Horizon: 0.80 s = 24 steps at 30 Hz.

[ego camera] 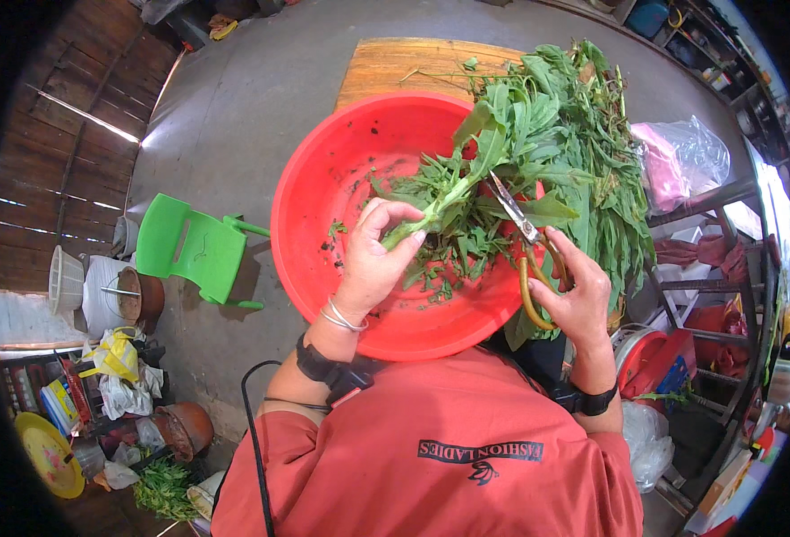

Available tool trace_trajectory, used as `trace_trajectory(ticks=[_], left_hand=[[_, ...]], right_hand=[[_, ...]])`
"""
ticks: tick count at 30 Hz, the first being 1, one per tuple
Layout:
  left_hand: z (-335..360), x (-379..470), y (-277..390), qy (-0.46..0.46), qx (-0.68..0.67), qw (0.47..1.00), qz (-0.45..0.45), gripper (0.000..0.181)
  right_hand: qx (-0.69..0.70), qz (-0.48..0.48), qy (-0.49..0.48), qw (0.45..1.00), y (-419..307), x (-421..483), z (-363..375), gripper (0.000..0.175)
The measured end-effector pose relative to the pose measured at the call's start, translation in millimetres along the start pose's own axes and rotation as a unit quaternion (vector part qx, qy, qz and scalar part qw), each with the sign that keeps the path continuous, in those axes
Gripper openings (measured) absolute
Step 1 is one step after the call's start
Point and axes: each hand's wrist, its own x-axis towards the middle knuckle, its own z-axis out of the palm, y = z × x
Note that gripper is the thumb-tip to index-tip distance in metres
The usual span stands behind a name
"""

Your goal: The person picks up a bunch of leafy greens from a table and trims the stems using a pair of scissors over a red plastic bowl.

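Observation:
My left hand (381, 248) pinches the thick pale stem of a leafy green plant (452, 194) over a red plastic basin (311, 168). In my right hand (576, 288) is a pair of scissors (529, 235) with yellowish handles, thumb and finger at the loops. The narrow blades point up and left, beside the held plant's leaves, and look slightly parted. Cut green leaves (462, 248) lie in the basin below, with dark bits on its wall. A large heap of leafy stalks (589, 141) hangs over the basin's right side.
Behind the basin is a wooden table (395, 64). A green plastic chair (197, 248) stands on the concrete floor at left. Containers, bags and a yellow lid-like disc (49, 456) crowd the lower left. At right are a metal rack (710, 285) and a clear bag with pink contents (663, 161).

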Motion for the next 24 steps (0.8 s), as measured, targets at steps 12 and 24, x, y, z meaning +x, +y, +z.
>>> trace_trajectory(ticks=[12,24], left_hand=[[-1.0,-0.2,-2.1,-0.003,-0.053,0.999,-0.005,0.019],[-0.6,-0.3,-0.6,-0.021,-0.028,0.999,-0.001,0.019]], right_hand=[[-0.027,-0.028,0.022,0.999,1.7,1.6,1.9,0.066],[-0.056,-0.078,0.003,0.995,-1.2,6.8,-0.6,0.069]])
